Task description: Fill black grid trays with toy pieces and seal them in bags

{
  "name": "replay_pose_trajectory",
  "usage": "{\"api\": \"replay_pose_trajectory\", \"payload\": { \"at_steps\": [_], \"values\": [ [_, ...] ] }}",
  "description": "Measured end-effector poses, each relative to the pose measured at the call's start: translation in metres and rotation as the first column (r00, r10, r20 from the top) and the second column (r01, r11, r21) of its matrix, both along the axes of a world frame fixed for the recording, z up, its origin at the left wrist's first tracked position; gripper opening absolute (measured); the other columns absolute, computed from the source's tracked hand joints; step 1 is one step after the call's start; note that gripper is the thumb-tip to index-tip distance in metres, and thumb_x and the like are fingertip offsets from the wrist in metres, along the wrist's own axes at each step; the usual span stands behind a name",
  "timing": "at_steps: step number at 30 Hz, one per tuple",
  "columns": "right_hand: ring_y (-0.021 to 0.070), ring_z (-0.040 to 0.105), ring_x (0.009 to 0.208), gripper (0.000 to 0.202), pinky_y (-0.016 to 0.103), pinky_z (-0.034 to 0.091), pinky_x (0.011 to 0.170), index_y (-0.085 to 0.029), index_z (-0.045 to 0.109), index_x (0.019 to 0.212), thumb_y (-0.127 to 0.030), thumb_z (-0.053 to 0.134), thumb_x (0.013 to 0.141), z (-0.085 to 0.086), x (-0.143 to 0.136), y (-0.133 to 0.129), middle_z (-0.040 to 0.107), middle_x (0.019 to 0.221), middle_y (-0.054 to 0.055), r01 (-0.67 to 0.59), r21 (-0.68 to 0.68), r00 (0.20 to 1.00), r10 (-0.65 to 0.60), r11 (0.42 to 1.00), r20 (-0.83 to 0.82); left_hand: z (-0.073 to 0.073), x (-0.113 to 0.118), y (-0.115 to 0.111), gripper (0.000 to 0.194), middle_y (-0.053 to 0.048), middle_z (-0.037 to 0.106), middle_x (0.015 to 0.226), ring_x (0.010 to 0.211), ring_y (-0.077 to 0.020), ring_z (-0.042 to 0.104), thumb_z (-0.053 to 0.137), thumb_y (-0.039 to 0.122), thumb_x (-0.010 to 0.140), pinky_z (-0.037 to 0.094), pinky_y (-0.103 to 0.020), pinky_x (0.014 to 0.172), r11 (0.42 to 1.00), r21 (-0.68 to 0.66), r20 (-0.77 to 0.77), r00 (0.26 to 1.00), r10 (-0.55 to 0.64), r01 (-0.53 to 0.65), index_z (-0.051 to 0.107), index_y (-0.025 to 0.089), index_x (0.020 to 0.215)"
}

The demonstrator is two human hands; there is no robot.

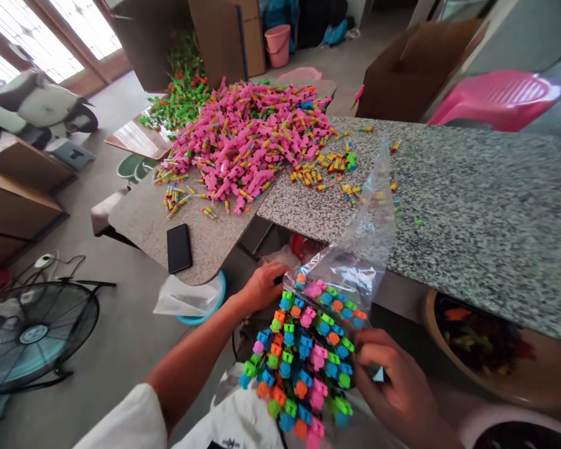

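Gripping a clear bag (355, 274), right hand (397, 380); half-curled at its edge, left hand (264, 287), hold unclear; beyond, speckled tabletop (472, 212), scooter (40, 103).

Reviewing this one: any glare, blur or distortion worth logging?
Head view: window panes at top left blown out nearly white; bright glare on the clear plastic bag; granite tabletop smeared toward the right edge; right hand slightly soft; room lines slanting and stretched near the edges, as with a wide lens.
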State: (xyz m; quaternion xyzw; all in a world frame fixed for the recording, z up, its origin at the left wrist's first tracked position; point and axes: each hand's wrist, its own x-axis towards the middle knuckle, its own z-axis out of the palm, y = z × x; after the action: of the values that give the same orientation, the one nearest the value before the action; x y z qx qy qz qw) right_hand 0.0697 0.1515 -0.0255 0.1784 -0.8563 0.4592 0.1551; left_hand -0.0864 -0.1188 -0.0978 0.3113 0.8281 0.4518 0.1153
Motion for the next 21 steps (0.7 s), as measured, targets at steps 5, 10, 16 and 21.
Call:
{"api": "replay_pose_trajectory", "payload": {
  "at_steps": [5, 10, 16, 21],
  "values": [
    [0.0082, 0.062, 0.068, 0.016, 0.019, 0.050, 0.059, -0.024, 0.053, 0.096, -0.010, 0.061, 0.095, 0.007, 0.006, -0.004, 0.064, 0.093, -0.001, 0.016, -0.037, 0.999, -0.015, 0.999, 0.044, 0.003, 0.028, -0.007, 0.012, -0.013, 0.077, 0.111, 0.105, -0.0231, 0.073, 0.067, 0.028, 0.095, 0.058, -0.035, 0.094, 0.987, 0.046, -0.122, 0.980, 0.156, -0.151, 0.073, 0.017, 0.096],
    [0.0131, 0.069, 0.080, 0.015, 0.023, 0.055, 0.065, -0.024, 0.054, 0.097, -0.013, 0.064, 0.096, -0.004, 0.025, -0.010, 0.067, 0.096, 0.001, 0.147, -0.116, 0.984, -0.134, 0.982, 0.116, 0.017, 0.069, -0.029, 0.009, -0.009, 0.076, 0.103, 0.105, -0.0215, 0.072, 0.069, 0.024, 0.093, 0.059, -0.033, 0.090, 0.970, 0.043, -0.110, 0.964, 0.244, -0.240, 0.068, 0.020, 0.085],
    [0.0187, 0.074, 0.083, 0.014, 0.029, 0.061, 0.075, -0.023, 0.066, 0.113, -0.027, 0.067, 0.099, -0.023, 0.028, -0.020, 0.075, 0.099, 0.005, 0.390, -0.010, 0.918, -0.388, 0.921, 0.085, 0.030, 0.072, -0.030, 0.015, -0.010, 0.075, 0.104, 0.098, -0.0201, 0.071, 0.061, 0.027, 0.099, 0.059, -0.034, 0.089, 0.954, 0.015, -0.206, 0.933, 0.295, -0.299, 0.069, 0.020, 0.089],
    [0.0192, 0.077, 0.082, 0.016, 0.029, 0.063, 0.081, -0.022, 0.070, 0.115, -0.025, 0.060, 0.103, -0.008, 0.006, -0.022, 0.078, 0.099, 0.004, 0.331, 0.082, 0.943, -0.327, 0.940, -0.055, 0.030, 0.036, -0.010, 0.026, -0.010, 0.074, 0.118, 0.103, -0.0198, 0.072, 0.066, 0.024, 0.095, 0.060, -0.033, 0.093, 0.948, 0.065, -0.316, 0.894, 0.317, -0.313, 0.070, 0.021, 0.121]
  ]
}}
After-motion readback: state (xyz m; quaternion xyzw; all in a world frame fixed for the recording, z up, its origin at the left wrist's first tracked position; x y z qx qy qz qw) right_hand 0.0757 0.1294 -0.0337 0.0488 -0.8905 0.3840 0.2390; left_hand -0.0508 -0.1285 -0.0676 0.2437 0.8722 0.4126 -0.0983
